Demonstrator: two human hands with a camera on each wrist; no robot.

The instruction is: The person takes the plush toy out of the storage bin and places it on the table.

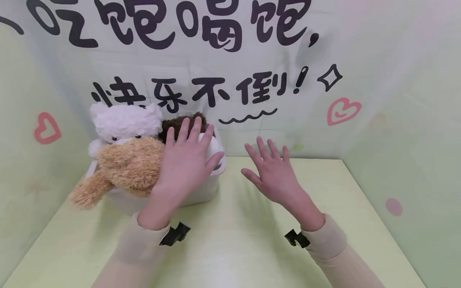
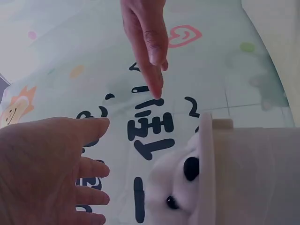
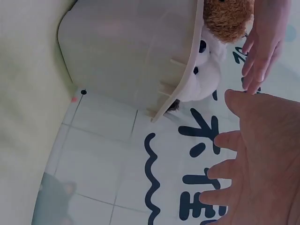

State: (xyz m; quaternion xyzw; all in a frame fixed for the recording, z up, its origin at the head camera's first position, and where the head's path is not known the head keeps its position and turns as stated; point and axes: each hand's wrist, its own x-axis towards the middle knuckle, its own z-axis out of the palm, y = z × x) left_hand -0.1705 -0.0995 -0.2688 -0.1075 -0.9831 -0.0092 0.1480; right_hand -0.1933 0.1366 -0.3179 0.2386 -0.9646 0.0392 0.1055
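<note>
My left hand (image 1: pixel 185 160) hovers with fingers spread over the right part of a white plastic bin (image 1: pixel 201 190) and holds nothing. Plush toys fill the bin: a fluffy white one (image 1: pixel 126 124), a tan curly one (image 1: pixel 131 166) whose limb hangs over the front rim, and a dark brown one (image 1: pixel 174 122) partly behind my fingers. Another white plush with a black nose (image 2: pixel 173 187) peeks over the rim in the left wrist view. To the right of the bin, my right hand (image 1: pixel 275 176) is raised above the table, palm down, fingers spread, holding nothing.
The pale yellow table (image 1: pixel 230 240) meets a backdrop (image 1: pixel 245 140) with large dark lettering behind the bin. Light green side walls (image 1: pixel 407 160) with pink hearts and dots enclose it left and right. A black strap piece (image 1: pixel 175 234) sits at each cuff.
</note>
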